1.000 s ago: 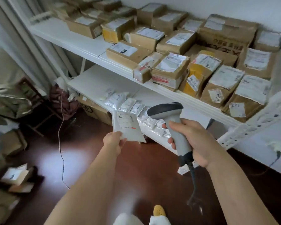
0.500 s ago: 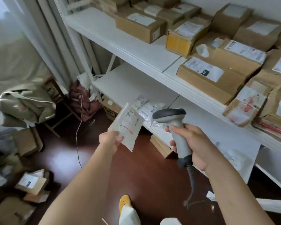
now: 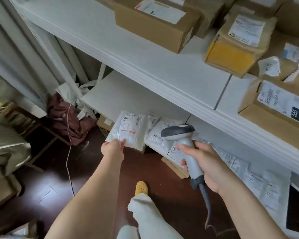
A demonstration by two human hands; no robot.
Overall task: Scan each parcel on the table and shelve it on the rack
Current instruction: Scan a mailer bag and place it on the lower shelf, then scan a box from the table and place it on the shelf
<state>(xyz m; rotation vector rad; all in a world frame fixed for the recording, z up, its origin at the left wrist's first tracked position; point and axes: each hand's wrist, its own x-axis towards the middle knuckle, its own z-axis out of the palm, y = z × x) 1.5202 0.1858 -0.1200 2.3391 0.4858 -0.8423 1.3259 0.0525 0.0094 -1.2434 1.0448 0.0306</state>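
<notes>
Parcel, one flat white mailer, is pinched at its near edge by the left hand and held out over the front of the lower shelf, likely for laying beside the mailers there; the right hand is wrapped round one scanner, kept clear
</notes>
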